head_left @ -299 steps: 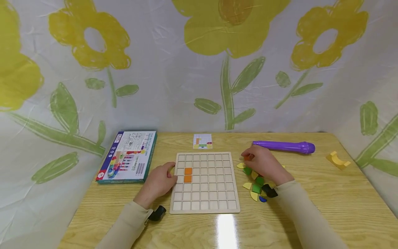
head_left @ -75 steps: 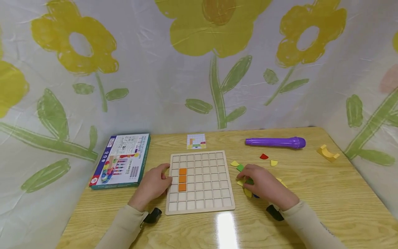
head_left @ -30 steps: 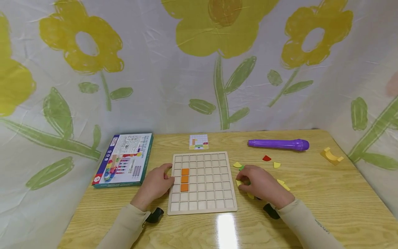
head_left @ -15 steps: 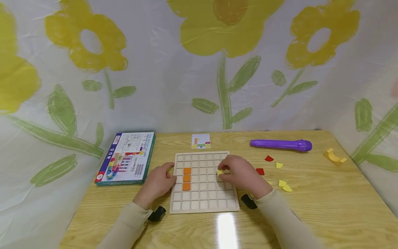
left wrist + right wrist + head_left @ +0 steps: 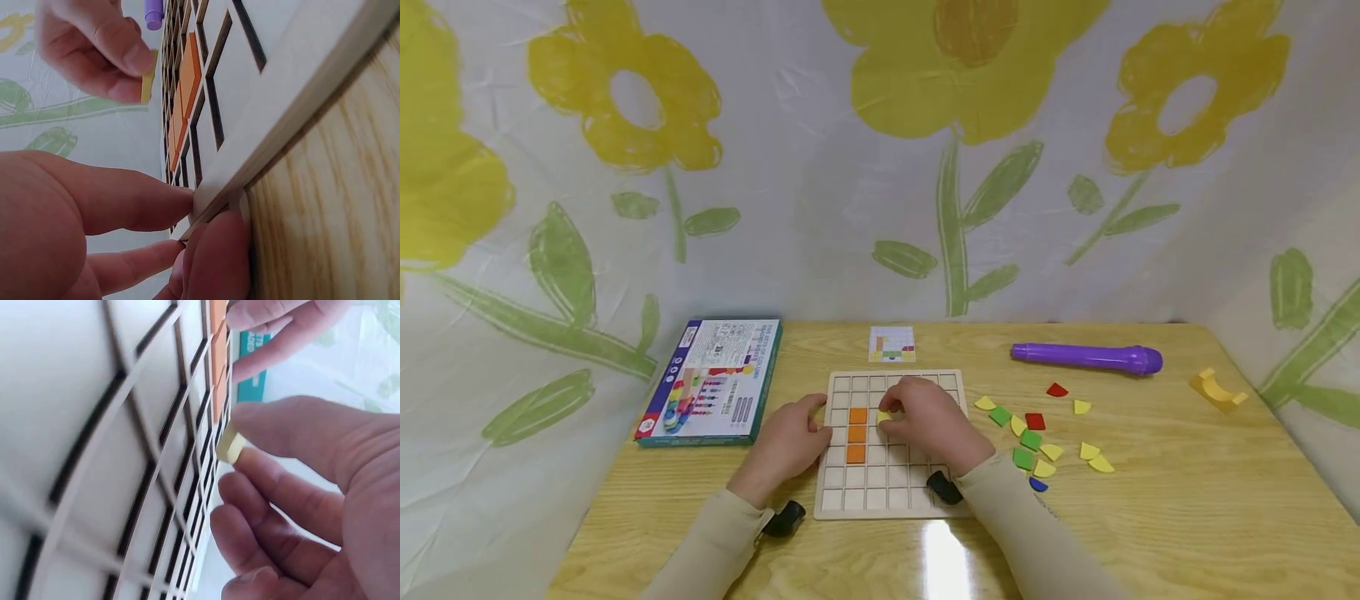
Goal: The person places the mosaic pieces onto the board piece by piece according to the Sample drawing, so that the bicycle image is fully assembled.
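A wooden grid board (image 5: 876,477) lies on the table, with three orange square tiles (image 5: 857,433) set in one column near its left side. My left hand (image 5: 786,443) holds the board's left edge; in the left wrist view the thumb is on the frame's top and the fingers are at its side. Over the board, just right of the orange tiles, my right hand (image 5: 931,419) pinches a small yellow tile (image 5: 230,447) between thumb and index finger. The tile appears raised above the grid in the left wrist view. Its full outline is hidden by the fingertips.
Right of the board lie loose yellow, green, red and blue tiles (image 5: 1023,457). A patterned card (image 5: 892,343) is behind the board. A boxed set (image 5: 715,379) stands left, a purple microphone-shaped toy (image 5: 1086,357) and a yellow curved holder (image 5: 1217,389) right.
Over ten seconds a third orange tile has joined the column. In the last second my right hand has moved left from the loose tiles onto the board, carrying the yellow tile. My left hand stays.
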A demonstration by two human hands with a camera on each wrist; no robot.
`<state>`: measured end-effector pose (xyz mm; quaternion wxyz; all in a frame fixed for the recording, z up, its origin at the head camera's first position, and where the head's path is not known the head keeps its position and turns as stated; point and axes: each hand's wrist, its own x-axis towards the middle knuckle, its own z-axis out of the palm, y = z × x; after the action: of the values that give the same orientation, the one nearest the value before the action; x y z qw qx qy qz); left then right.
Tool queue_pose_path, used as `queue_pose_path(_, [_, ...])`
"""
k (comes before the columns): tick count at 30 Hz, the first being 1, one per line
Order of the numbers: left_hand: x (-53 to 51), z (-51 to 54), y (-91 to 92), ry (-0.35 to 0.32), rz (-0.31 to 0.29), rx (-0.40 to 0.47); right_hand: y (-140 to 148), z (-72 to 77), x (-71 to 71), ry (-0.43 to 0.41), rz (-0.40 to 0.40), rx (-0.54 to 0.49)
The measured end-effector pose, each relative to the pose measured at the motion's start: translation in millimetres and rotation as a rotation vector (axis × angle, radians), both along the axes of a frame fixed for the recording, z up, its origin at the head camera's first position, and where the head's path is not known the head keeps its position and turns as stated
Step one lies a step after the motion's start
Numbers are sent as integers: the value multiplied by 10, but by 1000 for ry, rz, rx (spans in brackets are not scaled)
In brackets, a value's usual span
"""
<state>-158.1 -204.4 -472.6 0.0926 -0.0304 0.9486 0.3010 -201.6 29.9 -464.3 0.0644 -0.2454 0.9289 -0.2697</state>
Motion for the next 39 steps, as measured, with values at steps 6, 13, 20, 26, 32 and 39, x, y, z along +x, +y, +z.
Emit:
queue_pose_path(6, [6, -26, 8, -8, -1, 0, -85, -55, 5, 33, -35, 20])
queue_pose_path(13, [21, -4, 8, -6, -8, -9, -133, -76, -10, 35, -44, 17])
queue_pose_path(20, [19, 3, -8, 5, -11, -20, -168, -77, -20, 42, -37, 22])
queue_pose_path(26, [11, 2, -13, 5, -16, -15, -183, -101, -21, 49, -50, 39])
queue_pose_path(32, [14, -6, -11, 0, -10, -10, -196, -110, -19, 51, -54, 50])
queue_pose_path(39, [19, -8, -17, 2, -7, -6, -216, -132, -28, 43, -60, 45])
